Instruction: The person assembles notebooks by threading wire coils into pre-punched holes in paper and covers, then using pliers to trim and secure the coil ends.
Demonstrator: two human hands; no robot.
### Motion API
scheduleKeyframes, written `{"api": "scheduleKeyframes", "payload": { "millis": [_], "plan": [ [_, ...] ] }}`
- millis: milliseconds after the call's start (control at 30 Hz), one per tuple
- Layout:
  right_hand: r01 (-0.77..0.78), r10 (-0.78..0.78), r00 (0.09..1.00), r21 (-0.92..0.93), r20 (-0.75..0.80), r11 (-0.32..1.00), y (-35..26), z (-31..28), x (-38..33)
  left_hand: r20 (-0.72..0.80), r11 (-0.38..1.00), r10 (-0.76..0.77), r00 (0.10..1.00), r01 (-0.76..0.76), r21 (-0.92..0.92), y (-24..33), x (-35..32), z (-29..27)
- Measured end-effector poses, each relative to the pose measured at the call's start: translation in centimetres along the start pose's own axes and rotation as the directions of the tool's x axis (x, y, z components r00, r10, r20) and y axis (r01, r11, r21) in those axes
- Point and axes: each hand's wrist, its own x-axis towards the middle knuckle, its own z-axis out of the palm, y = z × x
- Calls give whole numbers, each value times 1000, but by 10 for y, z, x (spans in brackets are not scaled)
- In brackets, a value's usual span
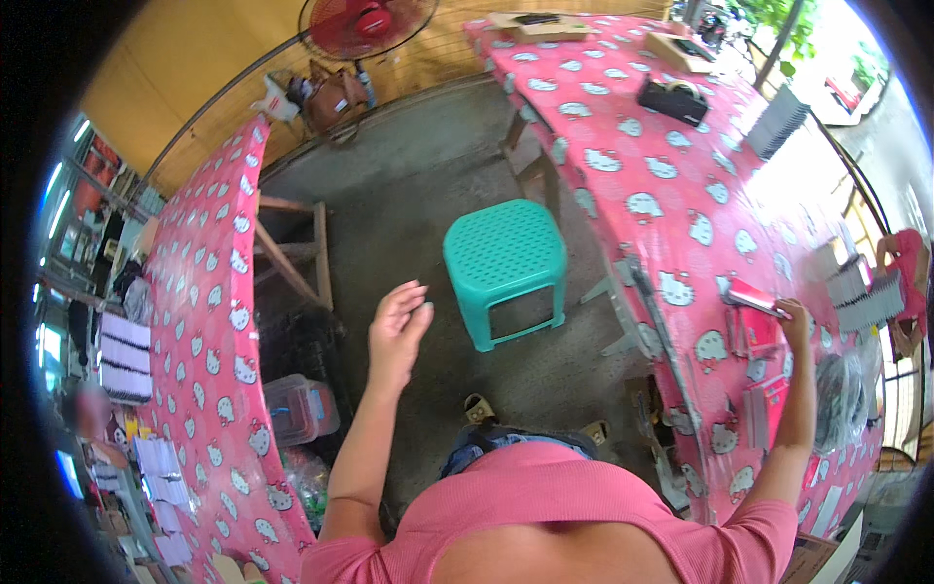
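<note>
On the right-hand table my right hand [793, 316] is closed round the end of a slim pink booklet [754, 295], lifted slightly at one edge. Just beneath it lies a stack of similar pink booklets [751, 336], and a second pink stack [766, 409] sits closer to me, beside my forearm. My left hand [397, 321] hangs in the air over the floor, left of the green stool, fingers loosely bent and nothing in them.
A green plastic stool [506, 248] stands between two tables with pink patterned covers [642, 204]. Further along the right table are a black tape dispenser [673, 99] and grey stacks [776, 122]. White stacks [125, 355] line the left table's far side. A clear plastic box [300, 409] rests below.
</note>
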Motion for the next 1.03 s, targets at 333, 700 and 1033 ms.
{"api": "scheduleKeyframes", "payload": {
  "millis": [333, 700, 1033],
  "plan": [
    [-443, 434, 895, -292, -101, 848, -30, 34, 5, -364, 911, -369, 855, 411, 43, -22, -18, -205],
    [-161, 61, 906, -207, -420, 965, -251, 190, 110, -62, 945, -311, 948, 316, 89, 0, 157, -231],
    [-620, 577, 733, -6, -361, 784, -310, 279, 245, 154, 870, -492, 857, 478, 122, -19, 352, -193]
  ]
}}
